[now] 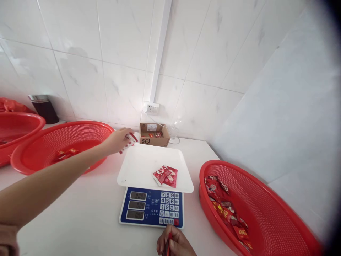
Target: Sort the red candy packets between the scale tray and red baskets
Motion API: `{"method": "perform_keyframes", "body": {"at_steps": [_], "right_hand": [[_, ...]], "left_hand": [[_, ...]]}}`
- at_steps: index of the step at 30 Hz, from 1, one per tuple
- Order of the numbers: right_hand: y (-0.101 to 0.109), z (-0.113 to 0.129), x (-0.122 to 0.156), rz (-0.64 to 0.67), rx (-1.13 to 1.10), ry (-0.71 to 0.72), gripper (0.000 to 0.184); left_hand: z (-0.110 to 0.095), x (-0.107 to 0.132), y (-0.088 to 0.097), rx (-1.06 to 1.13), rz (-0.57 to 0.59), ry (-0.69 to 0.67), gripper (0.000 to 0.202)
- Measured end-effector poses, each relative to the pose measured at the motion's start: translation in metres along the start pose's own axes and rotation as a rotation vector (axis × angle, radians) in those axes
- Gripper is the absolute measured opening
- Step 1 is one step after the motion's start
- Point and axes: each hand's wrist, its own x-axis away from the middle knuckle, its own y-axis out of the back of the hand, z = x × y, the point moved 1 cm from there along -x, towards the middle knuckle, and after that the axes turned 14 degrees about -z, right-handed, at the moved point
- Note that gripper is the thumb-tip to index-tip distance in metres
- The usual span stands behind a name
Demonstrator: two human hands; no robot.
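- Right hand is lowest in the frame, at bottom centre just below the scale. Its fingers are curled together around a thin red stick, perhaps a pen, though too little shows to be sure.
- Left hand is stretched from the lower left to the middle of the frame, fingers pinched on a small red-and-white packet.
- This held packet hangs at the back left corner of the white tray on top of the scale, just over its edge, with its long axis slanting down toward the lower left. The bare tray spreads to the right of it and below it in the picture.
- Of the two hands, the left is the one at the tray; the right is down by the keypad end.
- Several loose packets lie in a small heap right of centre on the tray, well apart from the held one.
- Left of the tray stands a red mesh basket with a few packets in it, and a second basket is at the far left edge. A third basket at lower right has many packets along its near-left side.
- Everything rests on a white table. Behind the tray a cardboard box stands against the tiled wall, under a socket, and a dark bin stands at the upper left.
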Motion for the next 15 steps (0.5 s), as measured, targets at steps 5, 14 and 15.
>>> {"method": "perform_keyframes", "body": {"at_steps": [5, 14, 15], "right_hand": [[-0.005, 0.006, 0.001, 0.0, 0.041, -0.02, 0.038], [-0.005, 0.003, 0.001, -0.005, -0.005, -0.024, 0.034], [-0.005, 0.002, 0.001, -0.006, -0.017, -0.026, 0.034]], "left_hand": [[0.062, 0.006, 0.051, -0.161, -0.102, 0.093, 0.037], [0.041, 0.02, 0.02, -0.136, 0.055, -0.045, 0.052], [0.022, 0.023, 0.006, -0.09, 0.099, -0.11, 0.053]]}}
